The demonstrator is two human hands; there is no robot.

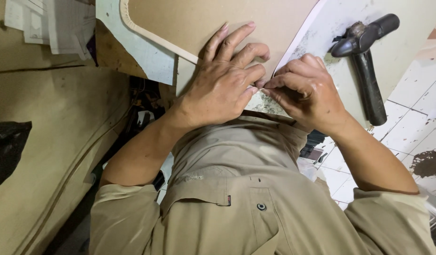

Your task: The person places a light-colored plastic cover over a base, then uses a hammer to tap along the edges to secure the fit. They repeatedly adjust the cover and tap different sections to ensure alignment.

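Looking down, the camera showed a person in a khaki shirt point(237, 189) bent over a pale worktop point(393, 52). A large brown board point(189, 21) lay across it, reaching the top edge of view. The left hand point(222, 85) pressed flat on the board, fingers spread and open. The right hand point(305, 92), just beside it and touching its fingertips, pinched the board's near edge between curled fingers. A dark hammer point(367, 61) lay on the worktop right of the hands.
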